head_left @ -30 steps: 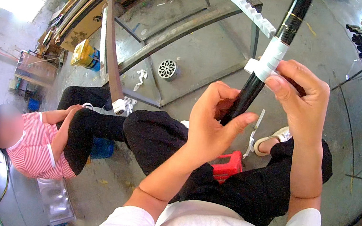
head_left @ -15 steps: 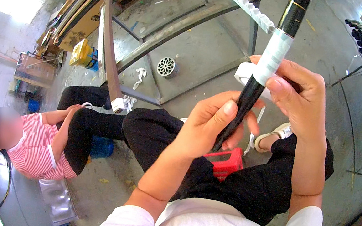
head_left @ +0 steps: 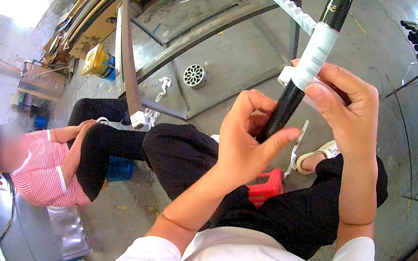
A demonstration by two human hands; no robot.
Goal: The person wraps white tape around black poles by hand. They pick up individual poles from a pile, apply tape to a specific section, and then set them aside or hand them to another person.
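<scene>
While the left hand (head_left: 243, 142) closes round the near part of a black pole (head_left: 338, 8), the right hand (head_left: 352, 108) pinches the white wrap (head_left: 314, 57) farther along it, thumb at the near edge. Just left of the pole, by the wrap's near end, sits a tape roll (head_left: 285, 76); whether the right hand also holds it is hidden. The pole slants from near left to far right. Nearer stands a red stool (head_left: 267, 188); a metal rack (head_left: 129, 55) is far left, and a co-worker (head_left: 53, 175) sits at left.
</scene>
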